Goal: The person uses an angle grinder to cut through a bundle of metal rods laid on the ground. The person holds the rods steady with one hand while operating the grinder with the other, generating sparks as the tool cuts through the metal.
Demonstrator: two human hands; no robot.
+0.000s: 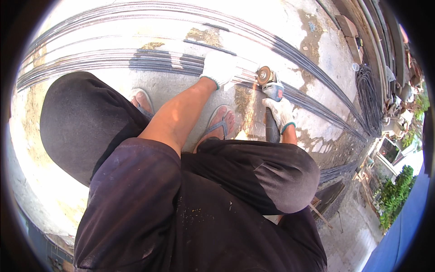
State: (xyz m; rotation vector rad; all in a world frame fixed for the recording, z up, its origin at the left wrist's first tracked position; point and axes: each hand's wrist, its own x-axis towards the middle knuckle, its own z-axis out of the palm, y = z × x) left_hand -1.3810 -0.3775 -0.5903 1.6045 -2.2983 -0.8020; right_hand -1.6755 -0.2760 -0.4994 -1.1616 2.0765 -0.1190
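Note:
My left hand [219,68], in a white work glove with a green cuff, is closed over a bundle of long, thin steel rods [181,62] lying on the ground. Glare washes out its fingers. To the right, my right hand [282,113], gloved the same way, is wrapped round the body of an angle grinder [273,90]. The grinder's brown disc [264,75] is at the rods, just right of my left hand. Orange sparks [249,114] stream from there toward my feet. Exactly where the disc meets the metal is hard to make out.
A second bundle of steel rods [312,63] curves across the far side. At the right lie a dark coil of rods [369,93] and stacked long beams [377,36]. My sandalled foot [222,121] is close to the sparks. Green plants [401,195] grow at the lower right.

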